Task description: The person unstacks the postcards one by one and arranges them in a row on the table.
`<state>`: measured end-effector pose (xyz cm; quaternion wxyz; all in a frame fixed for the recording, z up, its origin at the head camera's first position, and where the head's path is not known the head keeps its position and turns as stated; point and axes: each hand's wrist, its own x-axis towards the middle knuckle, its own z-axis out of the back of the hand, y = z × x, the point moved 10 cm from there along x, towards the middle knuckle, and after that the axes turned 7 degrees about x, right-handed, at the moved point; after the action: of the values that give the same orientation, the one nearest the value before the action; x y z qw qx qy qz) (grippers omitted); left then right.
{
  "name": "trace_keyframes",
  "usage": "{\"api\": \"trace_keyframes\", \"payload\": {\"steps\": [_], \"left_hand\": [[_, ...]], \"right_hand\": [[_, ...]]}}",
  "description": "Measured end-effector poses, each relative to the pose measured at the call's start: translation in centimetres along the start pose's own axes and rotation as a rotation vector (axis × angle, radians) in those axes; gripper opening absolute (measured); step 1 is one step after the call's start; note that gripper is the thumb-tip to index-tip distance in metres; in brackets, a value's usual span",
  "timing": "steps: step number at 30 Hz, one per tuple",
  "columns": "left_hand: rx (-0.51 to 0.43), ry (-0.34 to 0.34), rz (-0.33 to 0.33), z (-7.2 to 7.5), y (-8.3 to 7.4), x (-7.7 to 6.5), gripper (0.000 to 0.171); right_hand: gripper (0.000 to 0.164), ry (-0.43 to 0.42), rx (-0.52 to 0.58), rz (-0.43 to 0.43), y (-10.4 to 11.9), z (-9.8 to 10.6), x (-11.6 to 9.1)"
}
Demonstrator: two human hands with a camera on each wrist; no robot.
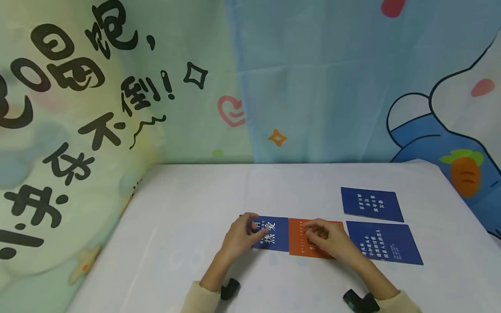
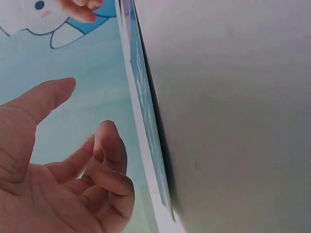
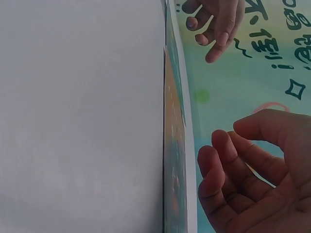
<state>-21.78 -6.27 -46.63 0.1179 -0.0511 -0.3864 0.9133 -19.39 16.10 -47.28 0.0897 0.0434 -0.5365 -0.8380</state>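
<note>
Two printed cards lie edge to edge on the white table, a blue one point(image 1: 278, 243) with white lettering and an orange one point(image 1: 296, 248) to its right. My left hand point(image 1: 240, 234) hovers at the left end of the blue card, thumb and fingers apart and loosely bent. Over the orange card my right hand point(image 1: 330, 238) is held with relaxed, bent fingers, covering part of the print. The wrist views show gaps between both hands, left point(image 2: 68, 184) and right point(image 3: 257, 179), and the cards, with nothing held.
Two more blue cards lie at the right, one farther back point(image 1: 372, 204) and one nearer point(image 1: 391, 243), beside my right forearm. The white table point(image 1: 176, 208) meets a cartoon-printed backdrop point(image 1: 325, 87) at its far edge and left side.
</note>
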Motion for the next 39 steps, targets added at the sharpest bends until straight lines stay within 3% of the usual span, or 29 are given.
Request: {"api": "trace_keyframes", "payload": {"steps": [17, 27, 39], "left_hand": [[-0.069, 0.076, -0.086, -3.7, -3.3, 1.3, 0.051], [-0.074, 0.113, -0.115, -5.9, -5.2, 2.2, 0.051], [-0.085, 0.111, -0.171, -7.5, -7.7, 3.2, 0.052]], "right_hand": [[0.023, -0.112, -0.042, -0.006, -1.2, 4.6, -1.1], [0.033, -0.21, -0.058, 0.076, -1.9, 8.2, -2.1], [0.037, -0.29, -0.107, 0.006, -3.8, 12.4, -3.3]]}}
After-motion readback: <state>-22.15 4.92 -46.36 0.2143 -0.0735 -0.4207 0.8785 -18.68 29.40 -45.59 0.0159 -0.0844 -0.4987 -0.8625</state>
